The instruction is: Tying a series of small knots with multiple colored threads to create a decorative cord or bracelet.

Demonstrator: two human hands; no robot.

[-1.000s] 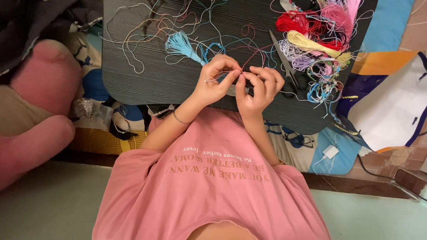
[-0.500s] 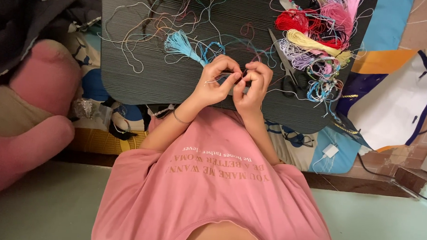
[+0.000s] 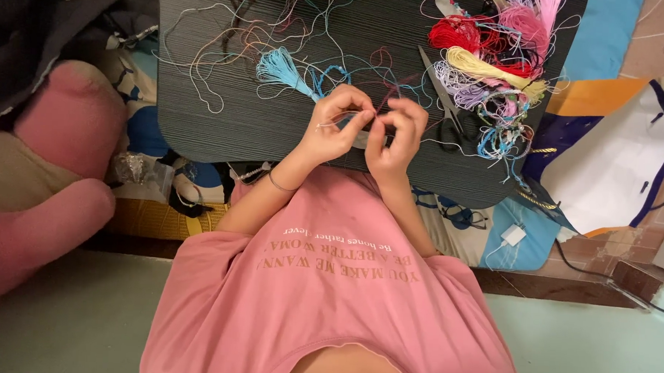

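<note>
Pink shirt (image 3: 328, 297), dark ribbed board (image 3: 224, 124), light-blue tassel (image 3: 281, 67), red thread bundle (image 3: 455, 33)

The table's (image 3: 224, 124) far edge is cut off at the top; thin thread (image 3: 349, 117) pinched between the hands (image 3: 363, 129) is too fine to trace.

I see a thin thread (image 3: 375, 113) pinched between both hands above the near part of a dark tabletop. My left hand (image 3: 334, 124) curls its fingers around the strand, thumb and forefinger closed on it, palm turned inward. My right hand (image 3: 392, 137) sits just beside it, fingertips nearly touching those of the left, gripping the same strand. The thread is fine and mostly hidden by the fingers; its colour looks reddish-purple where it shows between the hands, though I cannot tell for certain. A pale blue strand runs from the left hand toward a light blue tassel (image 3: 281, 67) lying flat on the tabletop, just beyond the knuckles.
</note>
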